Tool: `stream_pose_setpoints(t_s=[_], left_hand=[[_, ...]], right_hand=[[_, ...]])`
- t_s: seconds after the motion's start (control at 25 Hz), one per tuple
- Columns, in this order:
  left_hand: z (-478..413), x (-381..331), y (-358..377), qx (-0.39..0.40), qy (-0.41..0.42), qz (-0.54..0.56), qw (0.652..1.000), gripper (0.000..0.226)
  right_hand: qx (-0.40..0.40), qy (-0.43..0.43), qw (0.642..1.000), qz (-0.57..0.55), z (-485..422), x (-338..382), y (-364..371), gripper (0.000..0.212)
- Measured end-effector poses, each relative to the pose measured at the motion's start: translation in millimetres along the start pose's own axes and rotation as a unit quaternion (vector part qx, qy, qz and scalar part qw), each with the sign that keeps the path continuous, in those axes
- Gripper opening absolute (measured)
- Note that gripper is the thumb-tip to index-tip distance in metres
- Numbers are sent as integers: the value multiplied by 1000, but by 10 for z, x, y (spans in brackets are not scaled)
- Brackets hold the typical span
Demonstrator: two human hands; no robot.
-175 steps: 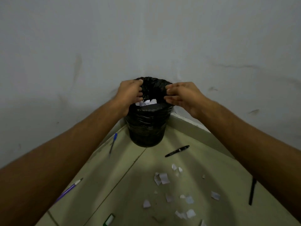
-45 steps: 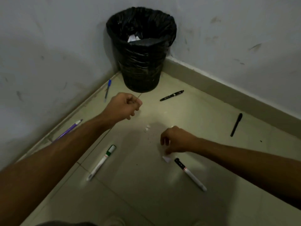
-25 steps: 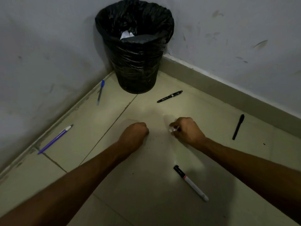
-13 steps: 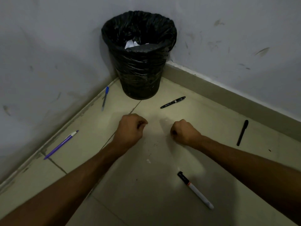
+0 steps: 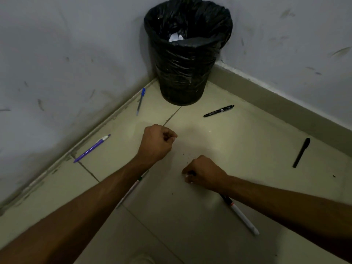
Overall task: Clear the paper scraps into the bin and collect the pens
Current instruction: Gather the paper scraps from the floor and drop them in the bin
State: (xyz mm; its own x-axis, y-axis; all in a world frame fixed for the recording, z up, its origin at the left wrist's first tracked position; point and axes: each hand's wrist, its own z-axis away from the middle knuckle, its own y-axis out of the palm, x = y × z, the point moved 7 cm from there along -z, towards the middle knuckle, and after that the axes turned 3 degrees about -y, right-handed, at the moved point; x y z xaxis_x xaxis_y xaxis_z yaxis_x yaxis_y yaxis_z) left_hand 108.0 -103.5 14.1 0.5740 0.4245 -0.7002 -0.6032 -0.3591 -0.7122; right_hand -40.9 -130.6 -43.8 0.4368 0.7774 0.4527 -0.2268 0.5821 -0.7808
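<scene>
A black-lined bin [image 5: 187, 77] stands in the corner with white paper [image 5: 175, 37] inside. My left hand [image 5: 157, 142] is a closed fist above the floor; whatever it may hold is hidden. My right hand [image 5: 204, 175] is closed low over the tile, and small white paper scraps [image 5: 187, 176] show between its fingertips. Pens lie around: a blue one [image 5: 140, 101], a purple one [image 5: 92, 148], a black one [image 5: 219, 111] and a black marker [image 5: 301, 152]. A white marker [image 5: 241, 215] lies partly under my right forearm. Another marker [image 5: 133, 187] is mostly hidden under my left forearm.
Two grey walls meet behind the bin, with a skirting board [image 5: 285, 105] along the right one. The floor is pale tile with dark grout lines [image 5: 86, 169]. Tiny dark specks [image 5: 187, 155] dot the tile between my hands.
My right hand has dropped back toward me and down to the tile where a small scrap lay; that scrap is gone from the floor. My left fist has barely moved.
</scene>
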Motion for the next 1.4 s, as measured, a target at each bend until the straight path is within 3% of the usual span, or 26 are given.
stream_pose_setpoints(t_s=[0.4, 0.76, 0.8, 0.84, 0.88, 0.96, 1.04, 1.08, 1.16, 1.24, 1.32, 1.4], left_hand=[[-7, 148, 2, -5, -19, 7, 1000, 13], [-81, -37, -119, -13, -15, 30, 999, 13], [-111, -190, -258, -30, 1, 47, 998, 13], [-214, -403, -465, -61, 29, 72, 995, 13], [-346, -644, -721, -103, 64, 98, 988, 14], [-749, -1141, -1281, -202, 138, 127, 961, 15], [-1335, -1604, -1594, -223, 183, 62, 956, 17], [-1666, -1762, -1591, -194, 176, -20, 965, 16], [-2278, -1856, -1366, -98, 122, -221, 963, 13], [-2589, -1779, -1076, 12, 67, -337, 939, 24], [-2683, -1725, -948, 81, 43, -327, 940, 34], [-2625, -1713, -1060, 84, 30, -266, 960, 24]], right_hand=[[-12, 7, 1000, 10, -16, -108, 4, 36], [-21, 25, 999, 18, -86, -119, 56, 23], [-51, 17, 999, -10, -64, -78, -143, 21], [-130, 6, 990, -48, -52, -41, -531, 18], [-245, -1, 965, -95, -10, -21, -1040, 15], [-455, -26, 872, -179, 130, 6, -2154, 9], [-564, -56, 808, -161, 133, 61, -3073, 7], [-585, -57, 800, -122, 23, 72, -3392, 7], [-555, -30, 830, -46, -358, 42, -3788, 10], [-459, 17, 888, -1, -763, -63, -3924, 19], [-322, 71, 943, 37, -1031, -188, -3886, 26], [-272, 91, 958, 15, -1001, -237, -3865, 27]])
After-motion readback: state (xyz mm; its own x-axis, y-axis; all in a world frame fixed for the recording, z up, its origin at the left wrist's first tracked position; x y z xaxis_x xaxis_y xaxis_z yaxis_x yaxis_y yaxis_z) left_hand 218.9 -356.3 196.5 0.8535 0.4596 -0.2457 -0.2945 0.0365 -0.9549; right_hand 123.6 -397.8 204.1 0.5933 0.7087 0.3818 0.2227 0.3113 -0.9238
